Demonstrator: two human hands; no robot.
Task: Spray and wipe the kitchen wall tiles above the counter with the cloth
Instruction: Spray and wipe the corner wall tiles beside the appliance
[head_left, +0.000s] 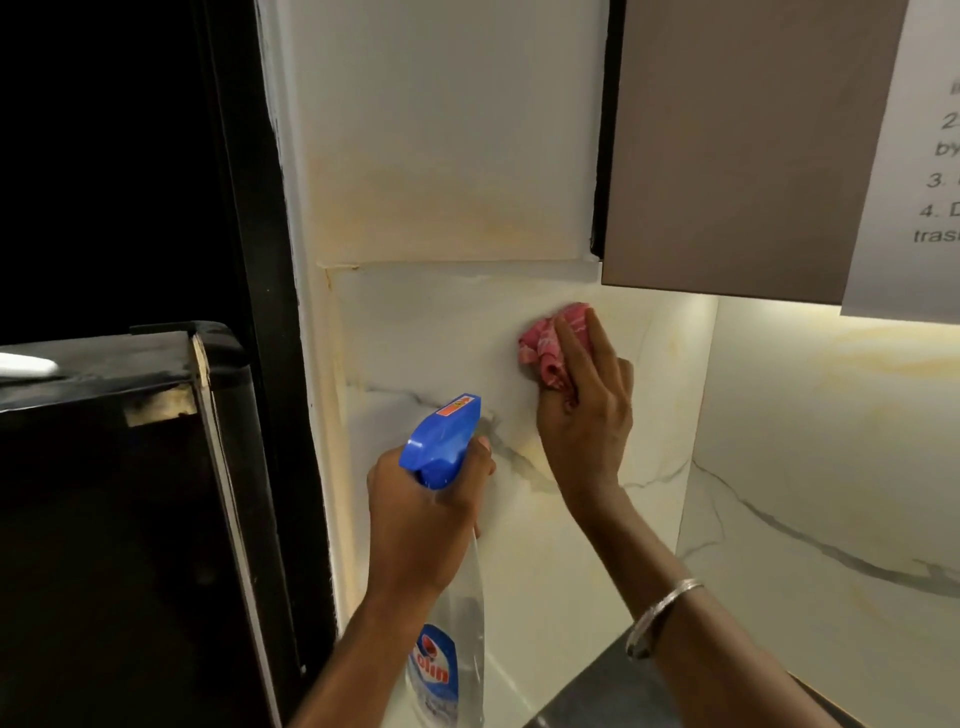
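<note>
My right hand (587, 410) presses a crumpled pink cloth (550, 345) flat against the white marble-look wall tiles (431, 338), just under the upper cabinet. My left hand (426, 514) grips the neck of a clear spray bottle (452, 644) with a blue trigger head (441, 441), nozzle pointing up at the wall, left of and below the cloth. Yellowish stains run along the tile's left edge and on the painted wall above it.
A black fridge (130, 519) stands close on the left beside a dark door frame (270, 260). A grey-brown upper cabinet (737, 156) hangs at the top right with a printed sheet (919, 156) on it. A dark counter corner (613, 691) shows below my right forearm.
</note>
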